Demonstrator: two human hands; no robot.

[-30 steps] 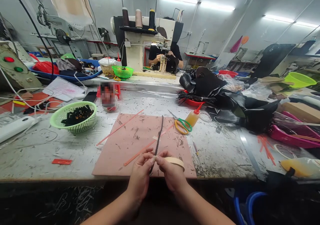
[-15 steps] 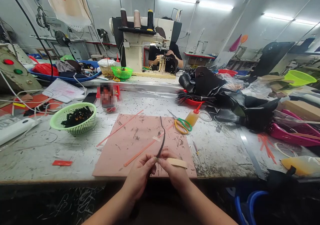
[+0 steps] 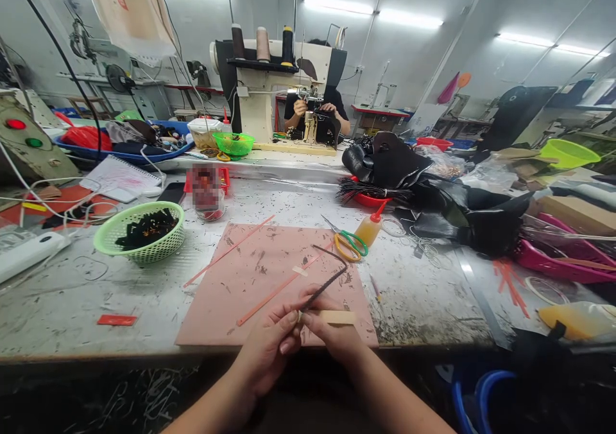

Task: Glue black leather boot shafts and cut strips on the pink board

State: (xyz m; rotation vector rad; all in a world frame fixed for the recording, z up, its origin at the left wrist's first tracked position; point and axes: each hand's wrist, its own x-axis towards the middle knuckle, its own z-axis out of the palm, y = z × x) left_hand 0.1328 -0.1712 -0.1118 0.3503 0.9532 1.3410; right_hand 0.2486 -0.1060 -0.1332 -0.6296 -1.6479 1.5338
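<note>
Both hands meet at the near edge of the pink cutting mat (image 3: 250, 286). The left hand (image 3: 269, 350) and right hand (image 3: 332, 334) each have fingers pinching the near end of a thin black braided cord (image 3: 325, 284), which runs away from the fingers toward the orange-and-green scissors (image 3: 350, 243). A beige tape strip (image 3: 338, 317) sticks out beside the right fingers.

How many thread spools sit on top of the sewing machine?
3, side by side on its top shelf: dark brown spool leftmost, beige spool in the middle, black spool rightmost. Others may be hidden behind.
</note>
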